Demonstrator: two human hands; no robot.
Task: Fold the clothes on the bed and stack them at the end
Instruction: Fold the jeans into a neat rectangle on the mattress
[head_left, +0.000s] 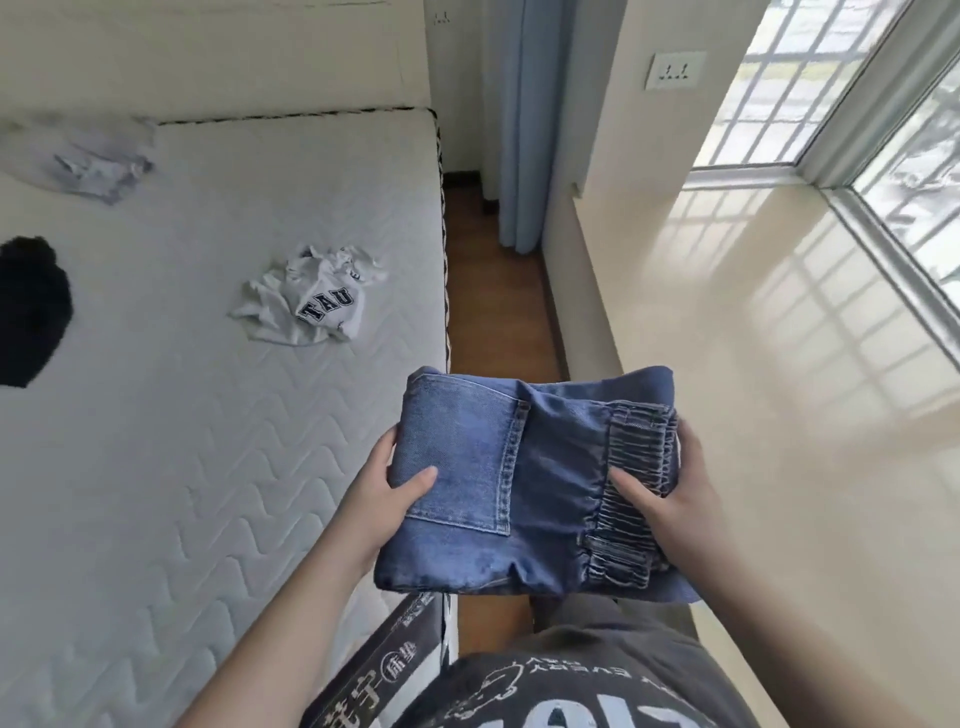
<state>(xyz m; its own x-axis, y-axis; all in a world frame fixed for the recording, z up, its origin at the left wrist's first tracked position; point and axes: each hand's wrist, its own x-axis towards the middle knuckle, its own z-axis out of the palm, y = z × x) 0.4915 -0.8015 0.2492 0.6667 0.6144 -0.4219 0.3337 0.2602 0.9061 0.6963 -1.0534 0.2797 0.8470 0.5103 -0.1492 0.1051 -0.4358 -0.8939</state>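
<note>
A folded pair of blue jeans (498, 467) is held in the air over the bed's right edge and the floor gap. My left hand (382, 493) grips its left side, thumb on top of the back pocket. My right hand (670, 493) grips the right side, thumb on the elastic waistband. On the white quilted mattress (182, 467) lie a crumpled white shirt with dark letters (311, 296), a dark garment (31, 306) at the left edge, and a crumpled pale grey garment (93, 161) at the far left.
A narrow strip of wooden floor (493, 291) runs between the bed and a cream window ledge (753, 338) on the right. A blue curtain (514, 130) hangs at the far end. Windows (909, 156) line the right wall.
</note>
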